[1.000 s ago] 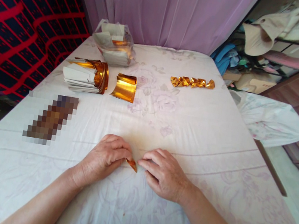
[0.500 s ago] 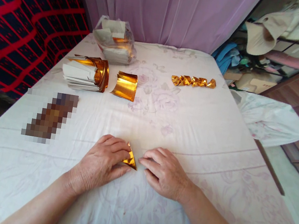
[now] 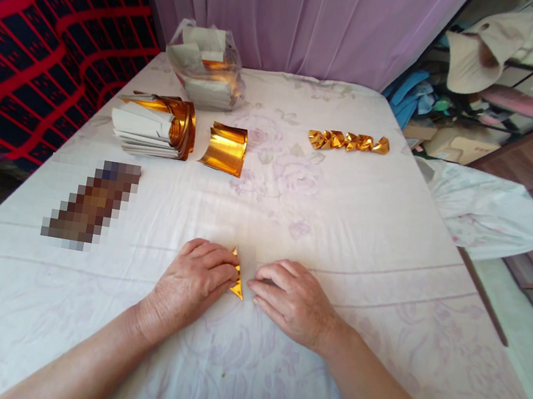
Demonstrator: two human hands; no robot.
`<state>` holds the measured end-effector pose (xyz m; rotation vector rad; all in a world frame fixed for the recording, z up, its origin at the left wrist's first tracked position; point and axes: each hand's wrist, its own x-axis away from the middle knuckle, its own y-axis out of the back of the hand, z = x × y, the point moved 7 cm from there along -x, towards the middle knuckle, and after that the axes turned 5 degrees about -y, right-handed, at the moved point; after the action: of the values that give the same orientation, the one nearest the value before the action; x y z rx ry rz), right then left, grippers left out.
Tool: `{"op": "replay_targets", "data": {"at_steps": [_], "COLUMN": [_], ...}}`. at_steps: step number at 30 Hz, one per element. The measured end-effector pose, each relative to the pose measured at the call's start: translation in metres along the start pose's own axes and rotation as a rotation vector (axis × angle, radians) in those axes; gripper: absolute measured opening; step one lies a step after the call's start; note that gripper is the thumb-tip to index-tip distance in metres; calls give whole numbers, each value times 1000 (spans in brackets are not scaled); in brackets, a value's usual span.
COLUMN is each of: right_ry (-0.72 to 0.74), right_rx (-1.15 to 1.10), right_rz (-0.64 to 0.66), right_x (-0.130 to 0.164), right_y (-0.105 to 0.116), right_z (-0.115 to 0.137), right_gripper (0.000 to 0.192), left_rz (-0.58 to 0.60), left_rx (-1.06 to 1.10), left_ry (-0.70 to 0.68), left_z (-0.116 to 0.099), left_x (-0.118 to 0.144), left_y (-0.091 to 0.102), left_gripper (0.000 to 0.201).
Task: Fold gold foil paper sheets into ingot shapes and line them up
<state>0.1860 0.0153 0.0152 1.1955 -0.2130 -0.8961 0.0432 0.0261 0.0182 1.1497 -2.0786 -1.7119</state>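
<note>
Left hand pins a small gold foil piece to the counter, fingers curled over it; right hand rests flat alongside, holding nothing.

Gold foil piece; gold curled sheet; white surface, faint pink floral print; lilac curtain; navy-red patterned cloth.
</note>
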Motion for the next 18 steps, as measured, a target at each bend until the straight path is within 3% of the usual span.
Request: {"op": "replay_targets", "data": {"at_steps": [10, 18], "right_ry": [-26, -27], "right_rx": [-41, -27], "right_rz": [27, 10], "right_x": [2, 2], "right_y": [-2, -3], "right_z": [-4, -3], "right_gripper": [21, 23], "left_rz": [17, -18], "left_rx": [-40, -115], "left_ry": [40, -9], "left_z": [-6, -4], "left_x": [2, 2], "left_y": [-1, -3], "left_gripper": [17, 18]}}
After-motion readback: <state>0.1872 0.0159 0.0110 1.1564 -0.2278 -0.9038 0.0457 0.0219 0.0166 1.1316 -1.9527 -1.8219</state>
